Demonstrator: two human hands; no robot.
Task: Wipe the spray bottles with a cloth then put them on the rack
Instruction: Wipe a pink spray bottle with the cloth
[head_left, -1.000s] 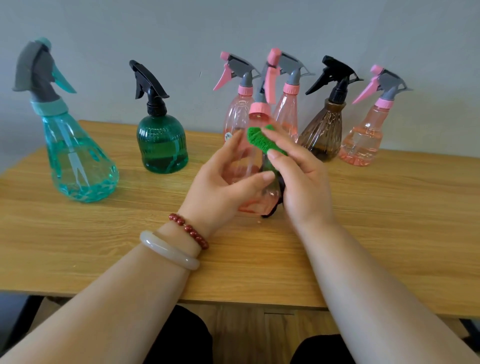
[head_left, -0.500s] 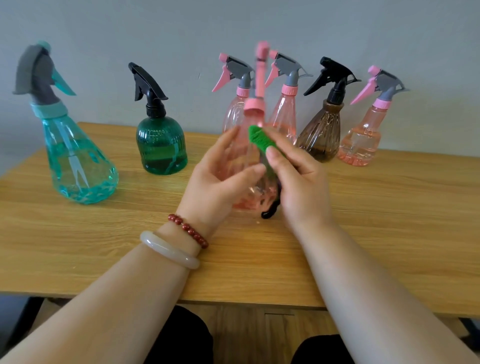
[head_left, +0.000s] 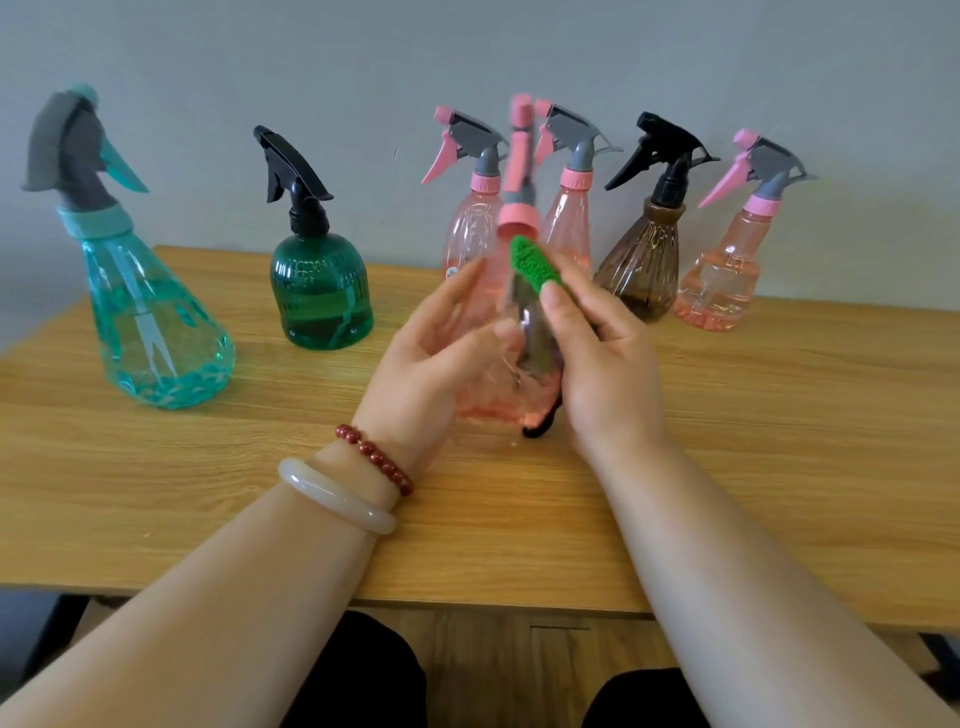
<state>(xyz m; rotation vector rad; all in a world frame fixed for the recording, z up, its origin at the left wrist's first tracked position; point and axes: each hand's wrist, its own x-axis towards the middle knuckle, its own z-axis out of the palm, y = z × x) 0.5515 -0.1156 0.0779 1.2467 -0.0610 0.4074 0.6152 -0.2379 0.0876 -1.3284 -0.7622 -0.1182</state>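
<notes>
A: Why does the left hand (head_left: 431, 358) curl around the pink spray bottle (head_left: 498, 379)?
B: To steady it upright, low over the table (head_left: 493, 519), I think. Its clear ribbed plastic looks slippery.
A: And the fuzzy green cloth (head_left: 532, 262)?
B: The right hand (head_left: 602, 358) pinches it against the bottle's shoulder, for wiping.

Both forearms (head_left: 218, 587) are bare, the one on the left wearing a string of round dark-red beads (head_left: 375, 458) right beside the left hand (head_left: 415, 369) and a smooth milky-white bangle (head_left: 335, 498) just behind the beads, while dark trousers (head_left: 358, 675) cover both knees.
</notes>
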